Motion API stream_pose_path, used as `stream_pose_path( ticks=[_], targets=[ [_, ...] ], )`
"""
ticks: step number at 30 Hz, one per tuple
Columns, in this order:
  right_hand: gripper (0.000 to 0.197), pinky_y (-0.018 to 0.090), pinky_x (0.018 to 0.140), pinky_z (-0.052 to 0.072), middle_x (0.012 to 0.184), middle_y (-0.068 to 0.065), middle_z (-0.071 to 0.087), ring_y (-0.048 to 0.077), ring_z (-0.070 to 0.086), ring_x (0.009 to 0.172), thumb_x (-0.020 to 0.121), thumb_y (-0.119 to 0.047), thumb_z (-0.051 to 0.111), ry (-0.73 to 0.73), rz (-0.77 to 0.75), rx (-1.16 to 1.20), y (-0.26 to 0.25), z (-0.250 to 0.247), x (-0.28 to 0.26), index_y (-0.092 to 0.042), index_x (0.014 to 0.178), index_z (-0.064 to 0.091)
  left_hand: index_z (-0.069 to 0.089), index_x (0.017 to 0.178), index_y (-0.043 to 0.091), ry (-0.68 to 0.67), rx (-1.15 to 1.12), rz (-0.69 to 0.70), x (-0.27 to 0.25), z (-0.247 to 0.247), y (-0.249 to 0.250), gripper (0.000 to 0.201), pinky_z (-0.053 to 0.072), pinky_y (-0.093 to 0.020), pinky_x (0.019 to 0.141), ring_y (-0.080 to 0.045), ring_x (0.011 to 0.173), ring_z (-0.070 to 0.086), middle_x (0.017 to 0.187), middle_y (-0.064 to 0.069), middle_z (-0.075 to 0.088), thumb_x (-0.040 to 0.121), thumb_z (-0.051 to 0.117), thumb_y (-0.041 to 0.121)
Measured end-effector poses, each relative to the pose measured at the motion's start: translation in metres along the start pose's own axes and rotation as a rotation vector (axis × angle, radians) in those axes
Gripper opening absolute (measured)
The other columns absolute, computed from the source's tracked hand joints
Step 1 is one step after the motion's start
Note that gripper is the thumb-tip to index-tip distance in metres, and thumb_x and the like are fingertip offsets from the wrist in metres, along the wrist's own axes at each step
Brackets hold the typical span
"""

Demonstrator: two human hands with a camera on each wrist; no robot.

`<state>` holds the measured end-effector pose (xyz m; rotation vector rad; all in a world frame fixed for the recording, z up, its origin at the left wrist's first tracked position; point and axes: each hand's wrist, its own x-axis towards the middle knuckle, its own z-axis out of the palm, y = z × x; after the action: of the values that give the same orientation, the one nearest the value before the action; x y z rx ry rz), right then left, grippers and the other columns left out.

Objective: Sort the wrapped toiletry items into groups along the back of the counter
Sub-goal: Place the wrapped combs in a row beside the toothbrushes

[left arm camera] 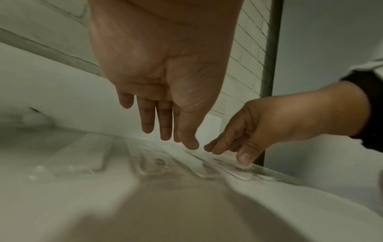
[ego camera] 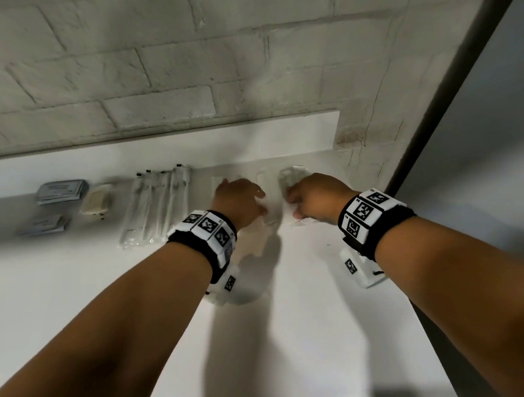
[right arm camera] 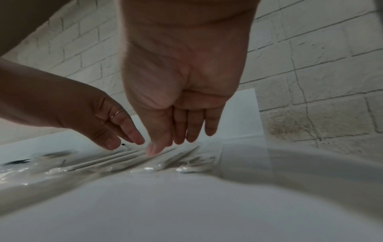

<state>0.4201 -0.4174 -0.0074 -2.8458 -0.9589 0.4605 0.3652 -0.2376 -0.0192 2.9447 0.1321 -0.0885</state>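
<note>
Hands first: I see my left hand [ego camera: 239, 196] and right hand [ego camera: 313, 194] with loose, straight fingers, gripping nothing, just above clear-wrapped packets [ego camera: 293, 174] at the counter's [ego camera: 75, 289] back edge; wrapped toothbrushes [ego camera: 158, 202] lie left.

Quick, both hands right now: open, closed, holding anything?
Left hand: open, fingers straight, gripping nothing, over the clear plastic-wrapped flat packets.
Right hand: open, fingers straight, fingertips at the same packets, gripping nothing.

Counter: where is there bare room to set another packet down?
The counter is bare in front, between the forearms. Crowded along the back: grey packets, a beige packet, toothbrushes, then clear packets under the left hand and right hand.
</note>
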Motion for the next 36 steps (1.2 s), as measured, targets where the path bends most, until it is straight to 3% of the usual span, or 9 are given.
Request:
stream_pose_path(
  ticks=[2, 5, 7, 11, 17, 19, 22, 26, 36],
  targets=[
    [0.033, 0.026, 0.088, 0.043, 0.123, 0.000, 0.064, 0.023, 0.059, 0.112, 0.086, -0.021, 0.058, 0.066, -0.005, 0.065, -0.008, -0.001, 0.001, -0.023, 0.118, 0.066, 0.066, 0.114, 0.029, 0.028, -0.001, -0.033, -0.001, -0.007, -0.014, 0.034, 0.034, -0.033, 0.109, -0.019, 0.122, 0.053, 0.131, 0.004, 0.058, 0.081, 0.065, 0.037],
    [0.031, 0.025, 0.092, 0.045, 0.122, 0.000, 0.065, 0.024, 0.060, 0.112, 0.085, -0.019, 0.055, 0.086, -0.045, 0.071, -0.027, 0.000, 0.010, -0.022, 0.113, 0.069, 0.069, 0.110, 0.028, -0.050, 0.125, -0.020, -0.006, -0.012, -0.023, 0.029, 0.039, -0.032, 0.103, -0.021, 0.115, 0.057, 0.123, 0.003, 0.063, 0.081, 0.065, 0.035],
    [0.024, 0.030, 0.088, 0.049, 0.110, 0.006, 0.069, 0.027, 0.063, 0.105, 0.083, -0.021, 0.058, 0.033, -0.081, -0.001, -0.041, 0.003, 0.016, -0.018, 0.103, 0.071, 0.070, 0.107, 0.029, -0.062, 0.236, 0.042, -0.009, -0.010, -0.021, 0.028, 0.037, -0.034, 0.106, -0.020, 0.113, 0.058, 0.120, 0.004, 0.065, 0.082, 0.063, 0.037],
    [0.021, 0.025, 0.072, 0.043, 0.098, 0.008, 0.071, 0.028, 0.065, 0.095, 0.082, -0.018, 0.060, -0.004, -0.085, -0.088, -0.050, 0.008, 0.021, -0.014, 0.099, 0.073, 0.070, 0.104, 0.028, -0.013, 0.264, 0.117, -0.012, -0.003, -0.019, 0.024, 0.025, -0.040, 0.112, -0.020, 0.115, 0.056, 0.116, 0.003, 0.066, 0.086, 0.059, 0.038],
    [0.015, 0.025, 0.073, 0.042, 0.099, 0.006, 0.071, 0.027, 0.064, 0.096, 0.080, -0.023, 0.066, 0.002, -0.078, -0.054, -0.047, 0.007, 0.021, -0.016, 0.092, 0.071, 0.071, 0.106, 0.024, 0.016, 0.012, 0.035, -0.010, -0.006, -0.031, 0.025, 0.036, -0.033, 0.106, -0.020, 0.117, 0.055, 0.121, 0.002, 0.064, 0.085, 0.056, 0.025],
    [0.019, 0.029, 0.085, 0.048, 0.109, 0.005, 0.070, 0.026, 0.062, 0.104, 0.084, -0.024, 0.061, 0.041, -0.082, -0.032, -0.050, 0.006, 0.025, -0.017, 0.097, 0.073, 0.067, 0.116, 0.021, 0.056, -0.055, -0.039, -0.008, -0.009, -0.046, 0.030, 0.037, -0.029, 0.105, -0.021, 0.123, 0.052, 0.131, -0.001, 0.058, 0.089, 0.056, 0.019],
    [0.028, 0.035, 0.094, 0.049, 0.120, 0.005, 0.067, 0.026, 0.061, 0.111, 0.088, -0.022, 0.054, 0.065, -0.095, -0.003, -0.064, 0.007, 0.033, -0.017, 0.109, 0.072, 0.067, 0.117, 0.019, -0.038, -0.017, -0.072, -0.010, -0.013, -0.058, 0.032, 0.041, -0.031, 0.102, -0.023, 0.120, 0.054, 0.130, -0.003, 0.059, 0.088, 0.056, 0.016],
    [0.024, 0.030, 0.084, 0.050, 0.105, 0.008, 0.070, 0.029, 0.065, 0.100, 0.087, -0.026, 0.058, 0.050, -0.122, -0.073, -0.083, 0.012, 0.038, -0.016, 0.104, 0.072, 0.073, 0.106, 0.016, -0.096, 0.051, -0.023, -0.017, -0.011, -0.050, 0.026, 0.050, -0.036, 0.091, -0.026, 0.104, 0.064, 0.114, -0.006, 0.069, 0.084, 0.059, 0.015],
    [0.020, 0.027, 0.075, 0.043, 0.101, 0.009, 0.071, 0.030, 0.064, 0.099, 0.080, -0.026, 0.066, 0.040, -0.141, -0.105, -0.079, 0.015, 0.040, -0.017, 0.097, 0.072, 0.070, 0.112, 0.012, -0.025, -0.032, -0.092, -0.023, -0.008, -0.063, 0.032, 0.046, -0.034, 0.095, -0.027, 0.112, 0.059, 0.122, -0.008, 0.063, 0.084, 0.055, 0.008]
  ],
)
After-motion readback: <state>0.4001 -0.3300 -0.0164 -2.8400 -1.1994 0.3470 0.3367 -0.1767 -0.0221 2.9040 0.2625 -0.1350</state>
